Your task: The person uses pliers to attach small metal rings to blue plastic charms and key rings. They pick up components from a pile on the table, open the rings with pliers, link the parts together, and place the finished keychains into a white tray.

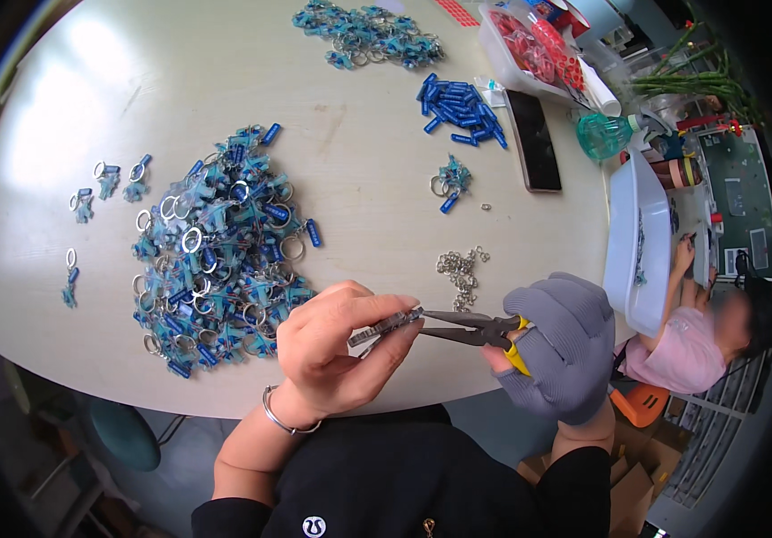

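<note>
We see the right hand (561, 345), in a grey glove, with its fingers wrapped around the yellow handles of the pliers (458, 328). The left hand (337, 345) is bare, and its fingers (386, 309) pinch a small dark metal piece (384, 327) at the tip of the pliers, just above the near edge of the desk (377, 179). At 10 o'clock from the hands lies a large heap of blue keychains (216, 260). At 12 o'clock there is a little pile of loose metal rings (460, 267). At 1 o'clock, far on the desk, a clear plastic box (529, 45) holds red pieces. At 3 o'clock stands a white tray (637, 238); we cannot tell what is inside.
</note>
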The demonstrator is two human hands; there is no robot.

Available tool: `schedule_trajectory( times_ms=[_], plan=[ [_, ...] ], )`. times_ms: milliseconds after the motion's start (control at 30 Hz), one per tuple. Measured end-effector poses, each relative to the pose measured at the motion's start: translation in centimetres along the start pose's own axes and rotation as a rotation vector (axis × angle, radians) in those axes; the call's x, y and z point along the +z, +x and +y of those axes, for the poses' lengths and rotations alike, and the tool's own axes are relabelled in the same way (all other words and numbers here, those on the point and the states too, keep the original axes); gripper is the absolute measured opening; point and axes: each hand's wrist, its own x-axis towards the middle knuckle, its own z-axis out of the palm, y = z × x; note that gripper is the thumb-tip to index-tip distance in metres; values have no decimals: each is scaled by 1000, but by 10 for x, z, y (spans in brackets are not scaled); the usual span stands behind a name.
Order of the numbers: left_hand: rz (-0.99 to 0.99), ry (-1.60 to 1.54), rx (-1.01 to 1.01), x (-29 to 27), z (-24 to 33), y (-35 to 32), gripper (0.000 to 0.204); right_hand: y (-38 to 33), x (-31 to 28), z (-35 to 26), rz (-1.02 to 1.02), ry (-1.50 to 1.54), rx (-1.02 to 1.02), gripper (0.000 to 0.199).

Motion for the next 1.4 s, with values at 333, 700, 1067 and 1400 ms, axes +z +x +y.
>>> schedule_trajectory(
  times_ms=[333,700,1067,1400],
  plan=[
    [-25,-62,-320,-2,6,-4,17,1,-9,3,-61,-304,-189,22],
    [-69,-9,-314,1,2,-2,20,5,-7,5,-158,-257,-167,27],
    [-153,-545,-448,-1,-4,0,29,-1,-1,9,-49,35,12,37],
    [-51,94,50,-2,1,2,29,-7,13,5,58,225,78,28]
  ],
)
